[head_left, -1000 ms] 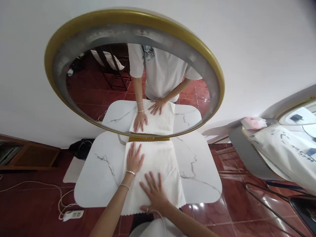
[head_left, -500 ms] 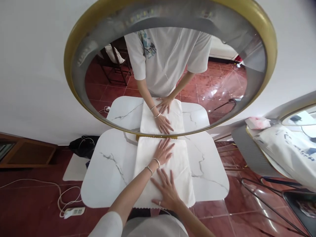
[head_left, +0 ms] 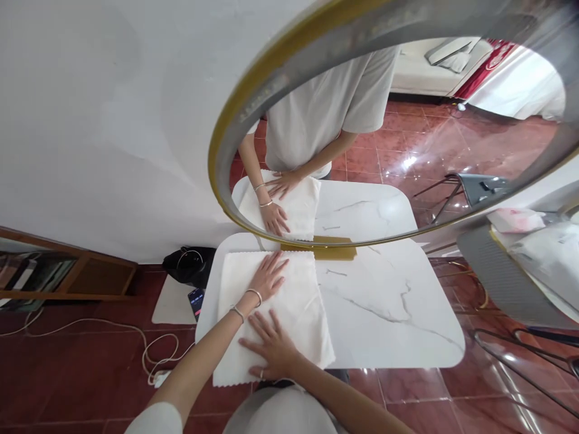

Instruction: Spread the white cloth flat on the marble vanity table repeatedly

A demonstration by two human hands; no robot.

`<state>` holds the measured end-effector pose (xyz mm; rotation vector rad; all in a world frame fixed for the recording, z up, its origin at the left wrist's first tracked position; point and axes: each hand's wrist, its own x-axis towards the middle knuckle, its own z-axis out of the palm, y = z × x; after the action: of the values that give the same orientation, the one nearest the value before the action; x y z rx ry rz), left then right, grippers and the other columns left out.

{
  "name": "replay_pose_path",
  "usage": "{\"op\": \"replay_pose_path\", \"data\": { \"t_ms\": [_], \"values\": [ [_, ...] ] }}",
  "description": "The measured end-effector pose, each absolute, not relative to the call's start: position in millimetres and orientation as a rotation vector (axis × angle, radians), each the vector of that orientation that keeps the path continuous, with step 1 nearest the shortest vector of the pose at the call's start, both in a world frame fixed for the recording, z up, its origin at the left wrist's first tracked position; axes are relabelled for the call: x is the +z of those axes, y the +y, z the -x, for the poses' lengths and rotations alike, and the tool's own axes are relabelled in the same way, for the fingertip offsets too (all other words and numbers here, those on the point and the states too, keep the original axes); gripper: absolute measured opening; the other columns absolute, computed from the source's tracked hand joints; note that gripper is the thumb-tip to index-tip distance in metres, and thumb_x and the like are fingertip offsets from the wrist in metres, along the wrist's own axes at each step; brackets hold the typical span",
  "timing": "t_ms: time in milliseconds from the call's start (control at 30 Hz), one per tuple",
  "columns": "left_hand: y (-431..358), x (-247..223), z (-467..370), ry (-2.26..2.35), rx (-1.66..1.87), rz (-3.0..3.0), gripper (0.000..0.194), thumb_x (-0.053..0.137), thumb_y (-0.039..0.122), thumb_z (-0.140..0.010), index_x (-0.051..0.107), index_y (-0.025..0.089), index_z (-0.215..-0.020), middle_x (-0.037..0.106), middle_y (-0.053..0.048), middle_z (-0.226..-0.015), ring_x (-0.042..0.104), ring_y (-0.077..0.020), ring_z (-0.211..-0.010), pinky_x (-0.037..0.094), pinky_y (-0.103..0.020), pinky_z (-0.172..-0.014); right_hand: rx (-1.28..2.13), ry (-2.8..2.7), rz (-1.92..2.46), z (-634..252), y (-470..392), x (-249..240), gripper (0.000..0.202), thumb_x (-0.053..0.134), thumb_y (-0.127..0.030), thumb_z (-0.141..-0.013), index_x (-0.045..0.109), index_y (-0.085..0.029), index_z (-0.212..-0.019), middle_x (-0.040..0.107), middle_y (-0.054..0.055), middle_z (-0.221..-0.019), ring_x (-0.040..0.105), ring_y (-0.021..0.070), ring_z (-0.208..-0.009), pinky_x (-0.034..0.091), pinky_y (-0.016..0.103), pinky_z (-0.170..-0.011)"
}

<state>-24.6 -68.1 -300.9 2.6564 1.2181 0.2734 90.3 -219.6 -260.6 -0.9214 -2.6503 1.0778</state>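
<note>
Hands [head_left: 266, 278] [head_left: 270, 351] flat and open, you press the cloth [head_left: 296, 301] near the mirror [head_left: 344, 244]. It looks soft and limp; pinch its scalloped edges.

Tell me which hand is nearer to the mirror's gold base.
Left. The left hand lies flat on the far part of the white cloth, just short of the gold base. The right hand presses the cloth at the near table edge, farther from it.

Bright, even daylight fills a wide-angle view that bends strongly at its edges, with glare on the red floor tiles [head_left: 409, 161] reflected in the mirror [head_left: 407, 150].
</note>
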Motion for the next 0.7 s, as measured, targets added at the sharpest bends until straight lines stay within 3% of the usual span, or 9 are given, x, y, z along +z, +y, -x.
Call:
{"op": "replay_pose_path", "data": {
  "t_ms": [100,167,233,300,400,467,600,700],
  "values": [
    [-68.1,-299.0,52.6,1.233,0.241,-2.61,0.056,0.039,0.032,-0.095,0.028,0.021,-0.148,0.021,-0.01,-0.158,0.016,-0.0236,-0.146,0.018,-0.049,-0.117,0.969,-2.508,0.948,-60.4,-215.2,-274.9,0.058,0.053,-0.055,-0.087,0.047,-0.028,-0.139,0.021,0.009,-0.157,0.015,0.0264,-0.146,0.013,0.054,-0.117],
    [-75.4,-298.6,65.4,1.282,0.288,-2.572,0.053,0.034,0.031,-0.096,0.027,0.022,-0.149,0.02,-0.009,-0.158,0.015,-0.0229,-0.146,0.019,-0.049,-0.117,0.821,-2.328,1.077,-54.3,-208.1,-286.1,0.04,0.052,-0.043,-0.09,0.059,-0.024,-0.125,0.047,0.008,-0.144,0.034,0.022,-0.139,0.027,0.046,-0.115],
    [-87.7,-300.0,77.2,1.449,0.375,-2.509,0.051,0.032,0.031,-0.097,0.029,0.025,-0.148,0.017,-0.008,-0.159,0.014,-0.024,-0.146,0.019,-0.051,-0.117,0.587,-2.138,1.275,-60.8,-195.6,-294.0,0.033,0.046,-0.027,-0.093,0.061,-0.021,-0.122,0.058,0.008,-0.132,0.041,0.0197,-0.133,0.034,0.042,-0.112],
    [-100.1,-303.1,88.7,1.687,0.439,-2.408,0.05,0.034,0.033,-0.097,0.034,0.028,-0.146,0.016,-0.007,-0.159,0.012,-0.0269,-0.147,0.018,-0.055,-0.116,0.345,-2.044,1.461,-74.5,-178.6,-298.3,0.04,0.043,-0.021,-0.093,0.053,-0.018,-0.132,0.051,0.011,-0.139,0.032,0.0231,-0.139,0.031,0.047,-0.112],
    [-106.3,-308.7,100.2,1.895,0.444,-2.307,0.051,0.039,0.038,-0.095,0.036,0.029,-0.145,0.017,-0.007,-0.159,0.013,-0.0299,-0.146,0.017,-0.057,-0.115,0.143,-2.129,1.624,-89.2,-148.7,-303.2,0.052,0.043,-0.027,-0.094,0.036,-0.016,-0.145,0.029,0.015,-0.154,0.014,0.0286,-0.146,0.024,0.052,-0.113],
    [-98.4,-310.8,102.3,1.923,0.434,-2.306,0.052,0.041,0.04,-0.094,0.036,0.029,-0.145,0.017,-0.007,-0.159,0.012,-0.0304,-0.146,0.015,-0.057,-0.116,0.101,-2.206,1.663,-88.1,-128.4,-307.9,0.057,0.042,-0.031,-0.095,0.029,-0.016,-0.148,0.02,0.016,-0.157,0.012,0.0283,-0.146,0.019,0.051,-0.115],
    [-62.5,-309.3,101.1,1.919,0.436,-2.299,0.052,0.041,0.043,-0.093,0.038,0.03,-0.144,0.016,-0.006,-0.159,0.013,-0.0309,-0.146,0.014,-0.058,-0.116,0.109,-2.2,1.75,-69.0,-88.2,-315.9,0.059,0.036,-0.038,-0.096,0.027,-0.014,-0.149,0.022,0.017,-0.156,0.015,0.0264,-0.146,0.012,0.052,-0.116],
    [-32.2,-305.8,99.4,1.869,0.433,-2.3,0.052,0.042,0.042,-0.093,0.04,0.03,-0.143,0.019,-0.006,-0.159,0.013,-0.031,-0.146,0.012,-0.058,-0.116,0.145,-2.143,1.87,-56.0,-56.5,-315.7,0.059,0.031,-0.042,-0.097,0.029,-0.014,-0.148,0.028,0.018,-0.153,0.018,0.0319,-0.144,0.009,0.06,-0.112]
  ]
}}
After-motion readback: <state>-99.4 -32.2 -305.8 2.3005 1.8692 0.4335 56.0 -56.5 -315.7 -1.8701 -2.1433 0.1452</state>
